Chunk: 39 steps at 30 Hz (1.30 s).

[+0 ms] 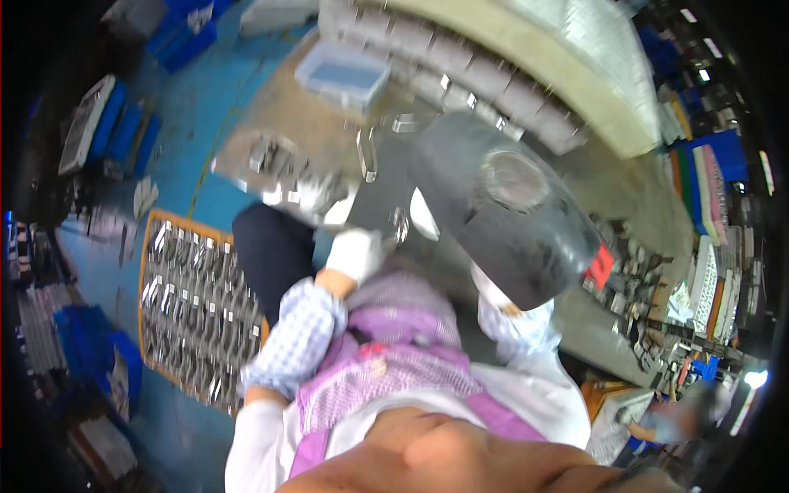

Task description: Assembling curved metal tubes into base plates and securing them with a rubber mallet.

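Observation:
My left hand (355, 253), in a white glove, is in front of my body, its fingers curled together and slightly blurred. A small shiny metal piece (399, 224) is just past its fingertips; whether they grip it is unclear. A large dark grey rounded housing (477, 201) stands ahead on the right, with a worn round patch on top and a red tag at its near right end. My right hand (490, 289), also gloved in white, reaches beneath the housing's near edge, which hides its fingers. A white curved piece (423, 215) shows beside the housing.
Several metal parts (308, 191) lie on the worktable (263, 115), with a clear-blue plastic bin (343, 74) farther back. An orange-rimmed tray (143, 304) of curved metal parts is at my left. More metal pieces (629, 283) lie right of the housing. Another person (686, 415) is at far right.

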Each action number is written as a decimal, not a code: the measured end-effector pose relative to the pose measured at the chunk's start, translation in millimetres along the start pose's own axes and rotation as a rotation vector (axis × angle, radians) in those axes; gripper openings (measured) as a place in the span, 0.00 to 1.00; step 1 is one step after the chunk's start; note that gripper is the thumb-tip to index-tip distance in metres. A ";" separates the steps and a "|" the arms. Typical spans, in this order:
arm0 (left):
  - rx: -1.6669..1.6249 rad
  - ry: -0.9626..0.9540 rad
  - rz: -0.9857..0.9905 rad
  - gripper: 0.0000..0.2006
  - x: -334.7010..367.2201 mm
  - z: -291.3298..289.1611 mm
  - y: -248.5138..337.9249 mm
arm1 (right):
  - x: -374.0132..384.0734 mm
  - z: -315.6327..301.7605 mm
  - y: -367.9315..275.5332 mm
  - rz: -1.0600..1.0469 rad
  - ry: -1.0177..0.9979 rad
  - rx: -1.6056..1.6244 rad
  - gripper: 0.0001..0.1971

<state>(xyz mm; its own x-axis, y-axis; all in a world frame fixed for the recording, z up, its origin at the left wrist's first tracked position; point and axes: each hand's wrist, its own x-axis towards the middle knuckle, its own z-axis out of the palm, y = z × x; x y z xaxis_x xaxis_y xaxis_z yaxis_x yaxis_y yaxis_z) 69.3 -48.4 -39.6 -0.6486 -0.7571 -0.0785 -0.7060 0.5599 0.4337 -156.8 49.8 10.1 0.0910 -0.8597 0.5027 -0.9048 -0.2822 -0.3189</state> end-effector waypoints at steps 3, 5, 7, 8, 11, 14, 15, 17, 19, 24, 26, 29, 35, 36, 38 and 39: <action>-0.021 -0.020 0.088 0.14 6.5 16.3 -13.8 | 43.7 -9.4 -26.1 0.447 -0.566 0.045 0.14; 0.081 -0.150 0.044 0.16 13.0 14.0 -8.1 | -47.4 22.4 39.6 0.333 -0.375 0.078 0.10; 0.017 -0.167 0.077 0.19 19.4 2.4 -5.6 | -42.0 -38.2 39.1 0.410 -0.047 0.104 0.16; 0.028 -0.162 0.126 0.18 20.8 4.8 -4.8 | -94.6 -30.7 83.6 0.730 0.179 0.232 0.15; -0.143 -0.114 0.174 0.14 -18.4 16.0 -6.4 | -81.9 -63.4 71.2 0.788 -0.039 -0.626 0.11; -0.652 -0.041 0.076 0.17 -26.2 23.8 -5.7 | -56.4 -21.0 48.6 0.363 0.242 -0.494 0.13; -0.641 -0.058 0.070 0.17 -30.4 22.8 -3.6 | -41.7 0.9 24.2 0.330 0.232 -0.425 0.15; -1.121 -0.203 -0.123 0.17 -29.7 20.9 1.6 | -7.1 53.2 -9.7 0.467 -0.216 -0.341 0.21; -1.200 -0.161 -0.193 0.15 -29.7 25.6 -0.9 | 11.6 92.9 -12.0 0.530 -0.241 -0.364 0.26; -1.517 0.118 -0.487 0.19 -33.5 35.1 7.5 | -6.8 88.0 -17.6 0.721 -0.402 0.083 0.28; -1.686 0.142 -0.528 0.19 -31.8 42.2 4.9 | -14.4 80.1 -28.1 0.748 -0.451 0.292 0.28; -1.358 0.327 -0.308 0.13 -39.6 62.4 -1.4 | -4.9 55.9 -68.1 0.806 -0.031 1.112 0.27; -1.063 0.401 -0.196 0.11 -50.4 74.2 -10.9 | 13.2 43.2 -94.4 0.831 -0.273 0.694 0.27; -1.029 0.424 -0.193 0.10 -48.7 68.7 -5.2 | 11.5 43.7 -94.8 0.847 -0.303 0.732 0.28; -1.097 0.364 -0.297 0.09 -50.2 61.2 0.6 | 9.8 43.4 -94.6 0.893 -0.289 0.888 0.27; -1.166 0.306 -0.392 0.08 -53.4 60.2 1.9 | 9.0 42.4 -95.0 0.933 -0.265 1.039 0.27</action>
<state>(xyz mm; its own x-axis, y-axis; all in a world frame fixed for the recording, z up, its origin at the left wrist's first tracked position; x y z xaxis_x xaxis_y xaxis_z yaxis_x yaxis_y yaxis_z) 85.5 13.4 -88.6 -0.2512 -0.9382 -0.2379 -0.0657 -0.2287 0.9713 -52.4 50.8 10.8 -0.1808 -0.9218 -0.3429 0.0263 0.3440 -0.9386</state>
